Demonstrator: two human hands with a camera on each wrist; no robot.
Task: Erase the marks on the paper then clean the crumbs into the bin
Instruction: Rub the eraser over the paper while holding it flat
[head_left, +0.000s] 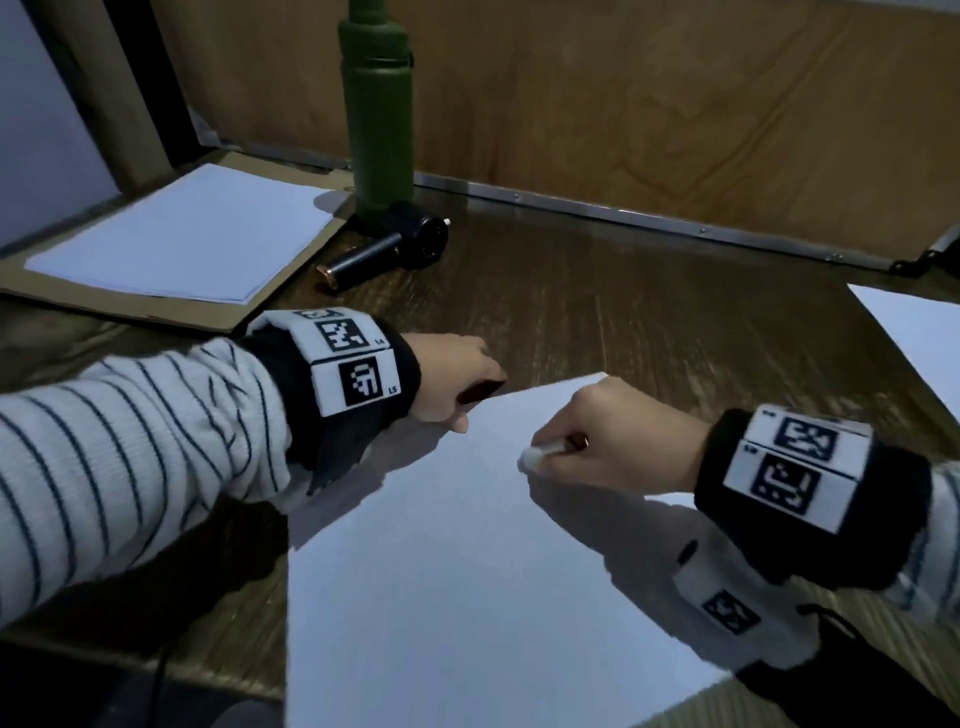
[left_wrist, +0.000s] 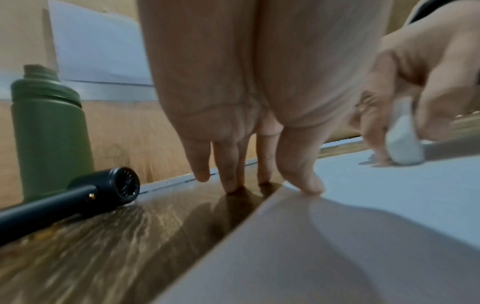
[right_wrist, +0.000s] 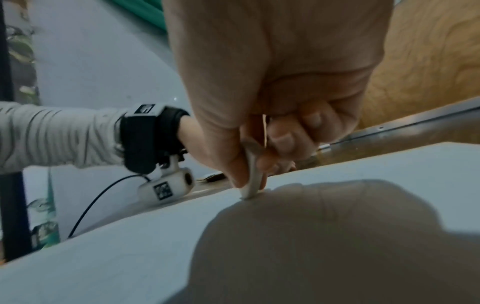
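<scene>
A white sheet of paper (head_left: 467, 561) lies on the wooden table in front of me. My right hand (head_left: 553, 457) pinches a small white eraser (head_left: 532, 458) and presses its tip onto the sheet's far part; the right wrist view shows the eraser (right_wrist: 253, 176) between thumb and fingers. My left hand (head_left: 460, 410) rests at the sheet's far left edge. In the left wrist view its straight fingers (left_wrist: 230, 181) touch the table and its thumb (left_wrist: 309, 183) presses the paper (left_wrist: 389, 205). I make out no plain marks or crumbs on the sheet.
A green bottle (head_left: 376, 114) stands at the back, with a black handheld blower (head_left: 400, 247) lying at its foot. Paper on cardboard (head_left: 182, 234) lies far left. Another white sheet (head_left: 922, 332) pokes in at the right edge. A wooden wall closes the back.
</scene>
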